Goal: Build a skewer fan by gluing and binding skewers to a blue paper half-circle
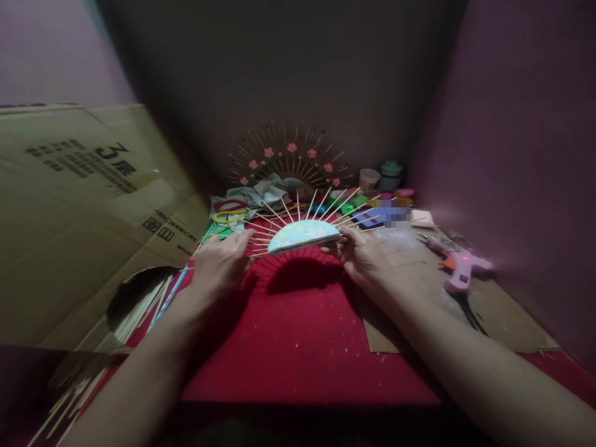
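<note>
A pale blue half-round piece (303, 234) with thin wooden sticks fanning out from its curved edge is held up above the red table (298, 347). My left hand (226, 257) is closed on the sticks at its left side. At the right end of the flat edge, the fingers of my right hand (356, 251) pinch the piece. Its straight side faces me and tilts slightly, the right end higher. A dark shadow of it falls on the red surface below.
A pink glue gun (462, 273) lies on a cardboard sheet (419, 310) at the right. Scissors (230, 211), a phone (367, 217) and cups stand or lie behind. A flowered stick fan (292, 148) leans at the back wall. Left is a large cardboard box (69, 236) beside loose sticks (144, 304).
</note>
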`<state>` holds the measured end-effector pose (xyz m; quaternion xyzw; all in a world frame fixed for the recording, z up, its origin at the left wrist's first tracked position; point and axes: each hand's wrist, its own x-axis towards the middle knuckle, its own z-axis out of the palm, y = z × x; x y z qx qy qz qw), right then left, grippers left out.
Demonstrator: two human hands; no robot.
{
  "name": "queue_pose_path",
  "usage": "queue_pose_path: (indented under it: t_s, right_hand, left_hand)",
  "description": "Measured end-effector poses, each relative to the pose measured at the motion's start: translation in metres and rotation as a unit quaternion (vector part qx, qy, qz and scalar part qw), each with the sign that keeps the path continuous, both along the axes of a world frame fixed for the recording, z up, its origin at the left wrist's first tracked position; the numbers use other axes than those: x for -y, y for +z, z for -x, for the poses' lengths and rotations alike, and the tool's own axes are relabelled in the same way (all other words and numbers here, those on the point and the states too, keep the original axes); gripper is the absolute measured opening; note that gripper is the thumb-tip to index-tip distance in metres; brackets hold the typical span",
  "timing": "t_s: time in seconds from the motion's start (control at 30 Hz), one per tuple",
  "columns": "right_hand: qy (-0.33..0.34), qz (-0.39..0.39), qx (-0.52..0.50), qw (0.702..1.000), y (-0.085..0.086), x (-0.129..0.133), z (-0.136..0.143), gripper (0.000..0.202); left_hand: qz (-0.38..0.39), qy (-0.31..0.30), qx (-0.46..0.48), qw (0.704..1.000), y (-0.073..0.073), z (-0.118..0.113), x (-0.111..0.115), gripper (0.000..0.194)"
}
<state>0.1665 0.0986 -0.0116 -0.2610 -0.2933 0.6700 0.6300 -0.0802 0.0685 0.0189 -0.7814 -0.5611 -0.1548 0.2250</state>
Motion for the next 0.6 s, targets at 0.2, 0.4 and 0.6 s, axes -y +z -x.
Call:
queue_pose_path:
  t_s: [0.2,0.4,0.6]
  right_hand:
    - [0.001,0.021,0.003,1.0,0.006,0.002,-0.004,0.008]
    - [0.01,0.021,-0.007,1.0,0.008,0.002,-0.004,0.003]
    - [-0.001,0.02,-0.014,1.0,0.01,0.003,-0.008,0.004]
  left_hand:
    - [-0.07,-0.07,-0.024,0.995,-0.007,-0.002,-0.004,0.034]
    - [-0.046,-0.091,0.064,0.993,-0.003,-0.005,0.0,0.038]
    - [0.031,-0.09,0.365,0.926,0.004,-0.008,0.004,0.033]
